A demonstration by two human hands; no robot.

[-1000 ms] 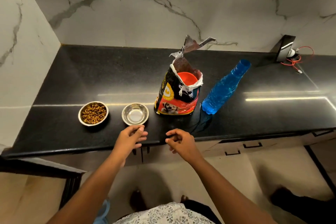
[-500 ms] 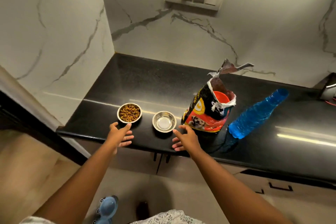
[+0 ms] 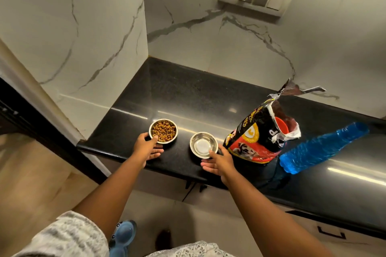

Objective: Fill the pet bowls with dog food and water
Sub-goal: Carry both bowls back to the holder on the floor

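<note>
1. Spanning the view: black countertop (image 3: 188, 94); since 0.5 s ago both hands have moved forward onto the bowls.
2. Blue bottle (image 3: 319, 148) and open dog food bag (image 3: 257, 137) stand right of the bowls, bag just beside the steel bowl.
3. Left hand (image 3: 146, 148) cupped on the kibble bowl (image 3: 163, 131) rim.
4. Right hand (image 3: 217, 161) part-open, thumb on the steel bowl (image 3: 203, 145).

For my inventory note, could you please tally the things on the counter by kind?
Bowls: 2, one with kibble, one steel bowl without kibble
Food bags: 1, bag
Bottles: 1, blue bottle
Scoops: 1, red scoop in the bag
Total: 5
</note>
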